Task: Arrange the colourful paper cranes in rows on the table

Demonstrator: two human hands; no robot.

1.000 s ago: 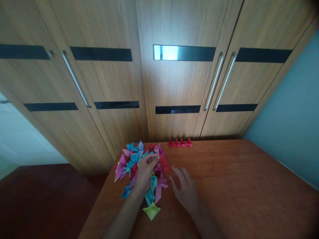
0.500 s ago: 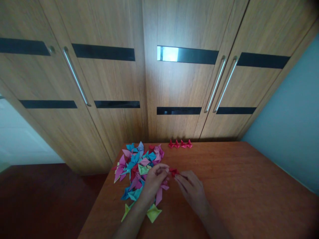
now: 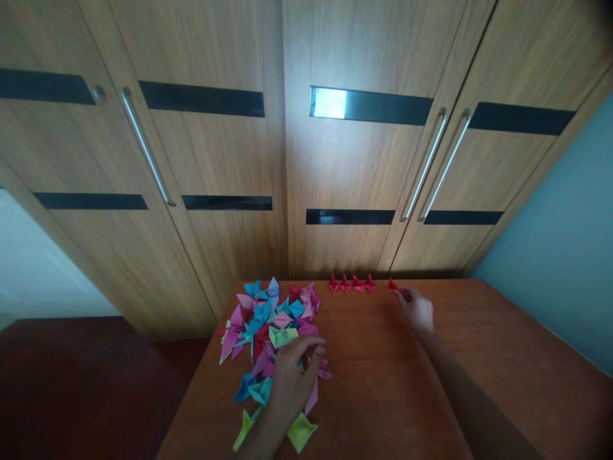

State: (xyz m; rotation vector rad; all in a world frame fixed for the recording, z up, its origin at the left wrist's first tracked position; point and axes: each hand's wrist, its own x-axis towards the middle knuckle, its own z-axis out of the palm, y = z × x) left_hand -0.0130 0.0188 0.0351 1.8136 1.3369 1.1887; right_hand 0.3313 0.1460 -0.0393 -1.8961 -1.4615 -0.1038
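My right hand [image 3: 417, 312] reaches to the far edge of the table and pinches a small red folded-paper piece [image 3: 393, 286]. Left of it, a row of red folded-paper pieces [image 3: 357, 283] stands along the same edge, with a gap between the row and the held one. My left hand [image 3: 294, 374] hovers at the right side of a heap of folded-paper pieces [image 3: 258, 313] in pink, blue, red and green. Its fingers are loosely curved, thumb near the fingertips, and I see nothing held in them. The hand hides part of the heap.
The brown wooden table [image 3: 373, 383] backs onto a wardrobe [image 3: 345, 160] with long metal handles. Yellow-green folded pieces [image 3: 301, 432] lie at the heap's near end, beside my left forearm. A pale blue wall [image 3: 565, 243] rises on the right.
My right hand has carried the red folded-paper piece away from my left hand, to the far right edge of the table. My left hand let go of it and stays by the heap.
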